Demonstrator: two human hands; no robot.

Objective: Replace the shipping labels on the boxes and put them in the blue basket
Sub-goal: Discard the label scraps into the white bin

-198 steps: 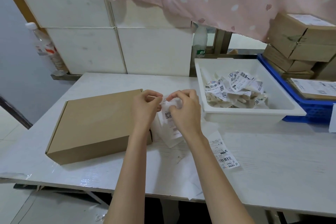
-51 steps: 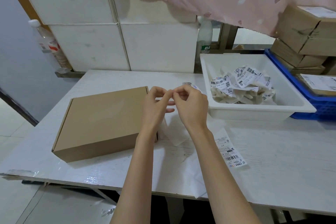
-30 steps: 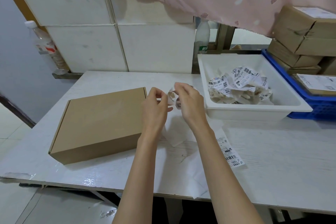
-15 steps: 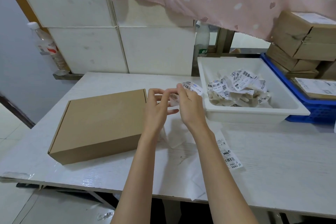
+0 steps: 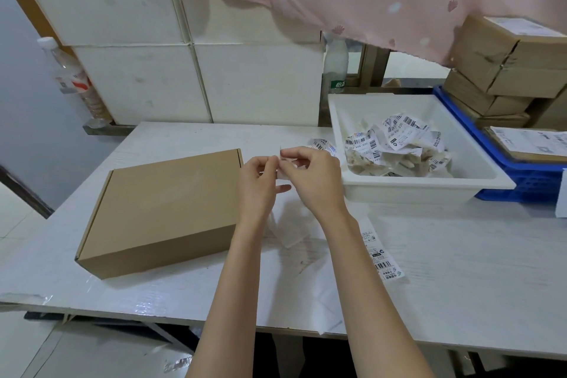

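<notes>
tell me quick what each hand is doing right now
Left hand: fingertips pinched shut on the label.
Right hand: pinched shut on the same label, above the table.

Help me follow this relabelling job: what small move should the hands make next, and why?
Probably finish peeling the label pinched between the left hand and right hand, then press it onto the box, whose top is bare.

Matt brown cardboard box (image 5: 159, 209), crumpled paper labels (image 5: 395, 144) (glossy white plastic tray (image 5: 429, 187)), pale woodgrain table (image 5: 460, 270)
</notes>
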